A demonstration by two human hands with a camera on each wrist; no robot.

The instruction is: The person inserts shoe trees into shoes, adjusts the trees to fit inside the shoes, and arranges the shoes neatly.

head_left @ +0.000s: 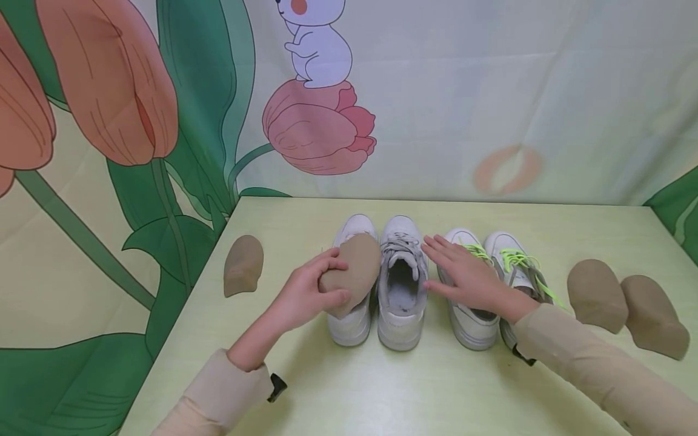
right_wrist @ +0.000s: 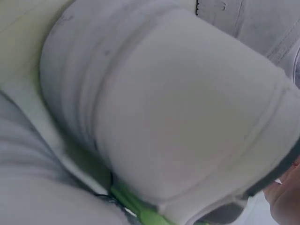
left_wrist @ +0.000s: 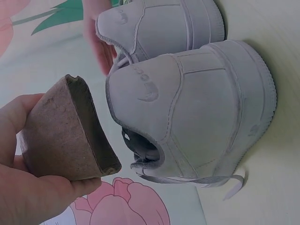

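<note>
My left hand (head_left: 305, 293) grips a brown molded-pulp shoe insert (head_left: 357, 266) by its side, thumb below and fingers above. The insert hangs over a white sneaker (head_left: 350, 330) and hides its opening. In the left wrist view, the hollow end of the insert (left_wrist: 70, 131) faces the heel of a white sneaker (left_wrist: 206, 112). Beside it stands its mate, another white sneaker (head_left: 402, 333) with grey laces and a bare opening. My right hand (head_left: 469, 272) is held with fingers extended above a white sneaker with green laces (head_left: 474, 333), holding nothing.
A second green-laced sneaker (head_left: 498, 242) stands under the right forearm. One brown insert (head_left: 243, 263) lies at the table's left; two more, a nearer-center insert (head_left: 597, 297) and an outer insert (head_left: 657, 318), lie at the right. A printed cloth (head_left: 436, 109) hangs behind the pale table (head_left: 349, 393).
</note>
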